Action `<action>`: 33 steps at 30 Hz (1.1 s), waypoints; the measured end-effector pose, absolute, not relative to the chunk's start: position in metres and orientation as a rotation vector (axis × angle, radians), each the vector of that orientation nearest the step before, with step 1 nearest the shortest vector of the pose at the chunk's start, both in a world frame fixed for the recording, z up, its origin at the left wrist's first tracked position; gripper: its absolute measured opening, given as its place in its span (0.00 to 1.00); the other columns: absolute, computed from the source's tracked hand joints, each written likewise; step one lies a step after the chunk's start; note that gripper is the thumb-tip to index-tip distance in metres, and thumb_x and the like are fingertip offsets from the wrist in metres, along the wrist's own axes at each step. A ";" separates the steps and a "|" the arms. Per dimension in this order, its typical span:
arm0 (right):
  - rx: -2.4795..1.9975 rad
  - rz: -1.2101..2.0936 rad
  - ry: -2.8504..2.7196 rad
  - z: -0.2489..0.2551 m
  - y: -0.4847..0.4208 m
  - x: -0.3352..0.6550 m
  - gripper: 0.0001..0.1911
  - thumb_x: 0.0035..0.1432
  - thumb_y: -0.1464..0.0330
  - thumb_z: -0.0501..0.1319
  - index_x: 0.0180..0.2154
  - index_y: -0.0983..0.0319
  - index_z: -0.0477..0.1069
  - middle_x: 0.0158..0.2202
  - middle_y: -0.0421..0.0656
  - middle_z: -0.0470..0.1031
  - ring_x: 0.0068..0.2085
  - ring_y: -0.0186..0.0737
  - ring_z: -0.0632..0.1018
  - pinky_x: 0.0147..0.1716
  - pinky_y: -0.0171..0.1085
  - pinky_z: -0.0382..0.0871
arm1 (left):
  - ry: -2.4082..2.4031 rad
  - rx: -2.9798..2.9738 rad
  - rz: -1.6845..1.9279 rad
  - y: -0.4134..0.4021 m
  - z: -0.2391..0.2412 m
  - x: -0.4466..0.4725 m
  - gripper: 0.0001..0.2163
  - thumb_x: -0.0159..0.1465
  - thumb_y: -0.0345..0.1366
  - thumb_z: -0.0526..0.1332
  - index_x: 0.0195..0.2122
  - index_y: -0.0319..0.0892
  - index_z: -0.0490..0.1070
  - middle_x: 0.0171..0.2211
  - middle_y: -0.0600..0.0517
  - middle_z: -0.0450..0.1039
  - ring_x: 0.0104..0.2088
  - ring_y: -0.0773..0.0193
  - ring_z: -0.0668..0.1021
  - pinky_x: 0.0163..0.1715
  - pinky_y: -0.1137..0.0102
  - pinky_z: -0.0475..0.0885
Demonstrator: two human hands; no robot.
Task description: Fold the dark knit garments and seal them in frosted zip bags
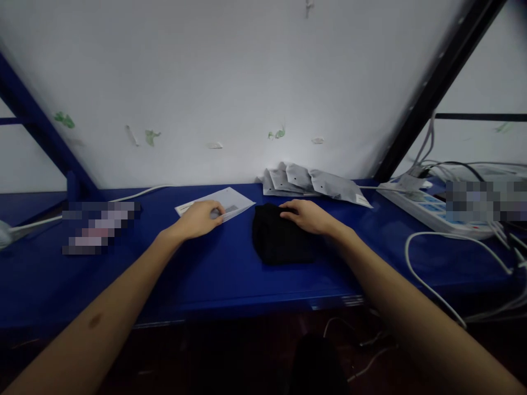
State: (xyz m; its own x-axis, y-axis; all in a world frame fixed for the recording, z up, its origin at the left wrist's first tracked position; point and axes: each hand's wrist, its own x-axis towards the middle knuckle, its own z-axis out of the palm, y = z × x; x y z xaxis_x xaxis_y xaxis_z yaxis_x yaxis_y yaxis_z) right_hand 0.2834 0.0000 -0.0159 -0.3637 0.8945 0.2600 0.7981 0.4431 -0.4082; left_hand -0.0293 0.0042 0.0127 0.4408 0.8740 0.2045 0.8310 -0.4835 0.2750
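My left hand (200,219) rests on the near corner of a white card or envelope (230,201) lying flat on the blue shelf (214,274), fingers curled on its edge. My right hand (307,215) lies on top of a folded black cloth (280,241) just right of the card, fingers spread over its far edge. Whether either hand grips its item firmly is unclear; both press down on them.
A fanned pile of grey pouches (313,184) lies behind the cloth against the white wall. A white power strip (428,211) and white cables (444,274) crowd the right side. A black slanted post (436,88) rises at right, a blue one (37,131) at left.
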 end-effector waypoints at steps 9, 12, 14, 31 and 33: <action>-1.420 0.277 -2.286 -0.007 -0.016 0.279 0.15 0.53 0.72 0.60 0.44 0.62 0.76 0.42 0.47 0.80 0.42 0.47 0.79 0.45 0.44 0.70 | 1.397 2.429 0.721 0.006 -0.010 -0.003 0.06 0.62 0.38 0.61 0.37 0.45 0.76 0.44 0.50 0.80 0.47 0.55 0.78 0.50 0.61 0.69; -1.289 0.048 -2.272 -0.005 -0.020 0.273 0.13 0.51 0.73 0.60 0.40 0.62 0.74 0.40 0.48 0.78 0.44 0.49 0.75 0.47 0.46 0.68 | 1.315 2.434 0.745 -0.003 -0.010 0.005 0.04 0.61 0.35 0.62 0.35 0.44 0.76 0.44 0.50 0.80 0.46 0.56 0.79 0.50 0.61 0.69; -1.177 -0.080 -2.233 -0.003 -0.023 0.268 0.11 0.51 0.73 0.59 0.39 0.61 0.73 0.39 0.47 0.76 0.43 0.49 0.73 0.47 0.47 0.67 | 1.264 2.430 0.754 -0.008 -0.009 0.011 0.04 0.61 0.34 0.62 0.36 0.44 0.76 0.43 0.50 0.80 0.46 0.57 0.79 0.50 0.62 0.70; -1.029 -0.452 -2.234 -0.013 -0.032 0.221 0.05 0.61 0.73 0.55 0.36 0.60 0.68 0.35 0.47 0.73 0.38 0.46 0.70 0.40 0.43 0.64 | 1.359 2.108 0.908 -0.011 -0.010 0.026 0.06 0.52 0.26 0.58 0.26 0.42 0.74 0.27 0.52 0.76 0.30 0.60 0.76 0.28 0.70 0.64; -0.972 -0.337 -2.325 -0.012 -0.034 0.220 0.05 0.60 0.74 0.55 0.34 0.60 0.67 0.33 0.45 0.72 0.36 0.43 0.70 0.39 0.41 0.64 | 1.354 1.941 0.976 -0.010 -0.012 0.025 0.05 0.54 0.28 0.59 0.28 0.42 0.74 0.29 0.51 0.77 0.30 0.61 0.76 0.28 0.71 0.64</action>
State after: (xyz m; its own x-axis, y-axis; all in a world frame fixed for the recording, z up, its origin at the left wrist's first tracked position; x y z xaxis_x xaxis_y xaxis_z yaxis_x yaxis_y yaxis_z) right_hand 0.2199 -0.0339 -0.0122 -0.5587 0.5633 0.6087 0.7131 0.7011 0.0058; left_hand 0.0254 -0.0096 -0.0118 0.2197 0.9456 0.2399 0.5268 -0.3219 0.7867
